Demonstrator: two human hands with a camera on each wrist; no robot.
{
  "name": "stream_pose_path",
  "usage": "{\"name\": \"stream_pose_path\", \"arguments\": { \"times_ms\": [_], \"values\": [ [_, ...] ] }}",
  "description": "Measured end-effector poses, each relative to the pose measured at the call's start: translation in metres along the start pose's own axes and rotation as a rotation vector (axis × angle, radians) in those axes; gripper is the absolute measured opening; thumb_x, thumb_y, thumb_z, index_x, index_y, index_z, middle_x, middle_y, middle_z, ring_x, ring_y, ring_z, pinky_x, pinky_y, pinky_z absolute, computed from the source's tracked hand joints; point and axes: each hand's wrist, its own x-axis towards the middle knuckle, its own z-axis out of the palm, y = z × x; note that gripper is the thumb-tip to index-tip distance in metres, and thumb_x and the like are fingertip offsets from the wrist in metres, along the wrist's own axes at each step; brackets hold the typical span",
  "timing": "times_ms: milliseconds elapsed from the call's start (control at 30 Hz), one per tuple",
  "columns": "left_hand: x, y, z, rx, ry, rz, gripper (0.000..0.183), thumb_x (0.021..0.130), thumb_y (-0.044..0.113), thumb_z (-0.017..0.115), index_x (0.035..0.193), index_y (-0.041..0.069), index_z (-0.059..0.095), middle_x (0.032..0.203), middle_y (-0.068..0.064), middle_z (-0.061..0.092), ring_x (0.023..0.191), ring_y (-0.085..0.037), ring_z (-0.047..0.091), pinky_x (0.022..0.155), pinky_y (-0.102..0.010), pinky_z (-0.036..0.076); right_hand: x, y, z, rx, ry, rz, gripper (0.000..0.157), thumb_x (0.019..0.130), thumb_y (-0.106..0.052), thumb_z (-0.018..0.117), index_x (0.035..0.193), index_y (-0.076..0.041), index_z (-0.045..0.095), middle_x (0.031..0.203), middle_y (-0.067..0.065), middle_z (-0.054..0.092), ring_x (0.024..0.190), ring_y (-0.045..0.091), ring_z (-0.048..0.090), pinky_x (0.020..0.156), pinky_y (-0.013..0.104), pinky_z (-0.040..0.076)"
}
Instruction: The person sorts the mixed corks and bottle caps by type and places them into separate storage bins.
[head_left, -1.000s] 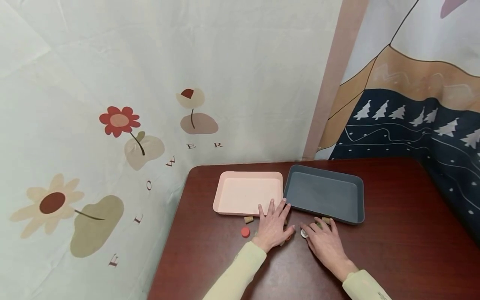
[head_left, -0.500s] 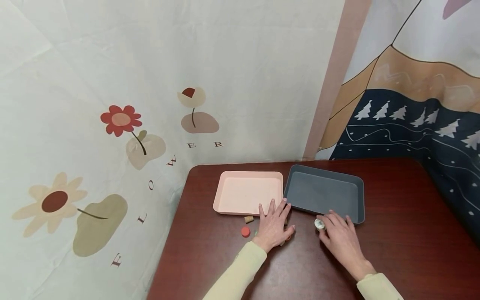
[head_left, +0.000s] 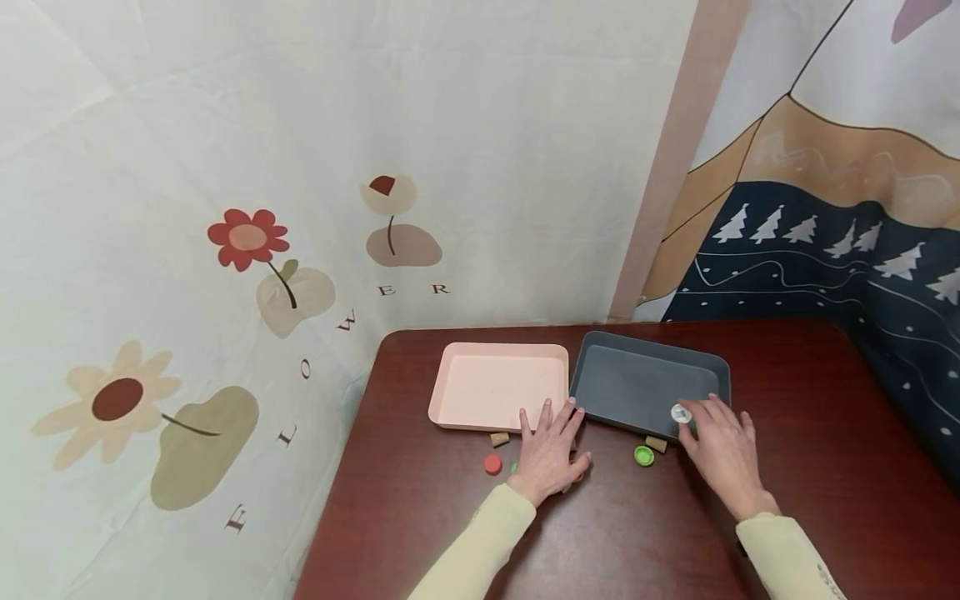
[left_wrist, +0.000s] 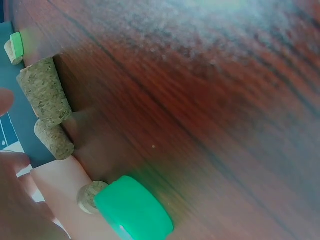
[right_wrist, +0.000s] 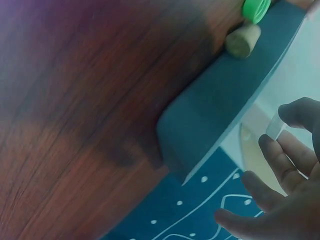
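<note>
My right hand (head_left: 720, 446) pinches a white bottle cap (head_left: 680, 414) between thumb and fingertips, over the front right part of the dark grey tray (head_left: 637, 379). In the right wrist view the cap (right_wrist: 274, 126) shows edge-on, above the tray's rim. My left hand (head_left: 547, 454) lies with fingers spread, its fingertips at the front rim of the pink tray (head_left: 498, 383). Corks (left_wrist: 46, 92) and a green cap (left_wrist: 132, 209) lie on the table around it; what is beneath the palm is partly hidden.
A bright green cap (head_left: 644, 456) and a cork (head_left: 656, 444) lie before the dark tray. In front of the pink tray are a red cap (head_left: 492, 464) and another cork (head_left: 499, 438). A printed cloth (head_left: 525, 167) hangs behind the table (head_left: 600, 533).
My right hand has picked up the white cap and moved right and forward, over the dark tray. That uncovers the bright green cap and a cork. My left hand has stayed in place.
</note>
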Motion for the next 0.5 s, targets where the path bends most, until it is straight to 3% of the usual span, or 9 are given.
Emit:
{"name": "stream_pose_path", "arguments": {
  "times_ms": [300,500],
  "values": [
    [0.001,0.000,0.000,-0.012,-0.002,0.001,0.073,0.097,0.057,0.058,0.161,0.026,0.041,0.170,0.005,0.028,0.155,-0.034,0.026,0.114,-0.074,0.021,0.016,0.019,0.008,-0.051,-0.161,0.062,0.038,0.086,-0.003,0.078,0.122,0.002,0.069,0.119,0.026,0.067,0.133,0.051,0.046,0.101,0.085,0.021],
    [0.000,0.000,0.002,-0.024,-0.006,0.005,0.073,0.098,0.057,0.057,0.161,0.025,0.040,0.170,0.004,0.027,0.155,-0.034,0.025,0.114,-0.074,0.020,0.023,0.023,0.015,-0.092,-0.220,0.060,0.035,0.086,-0.004,0.077,0.120,0.002,0.071,0.117,0.025,0.069,0.133,0.053,0.045,0.100,0.086,0.020]
  ]
}}
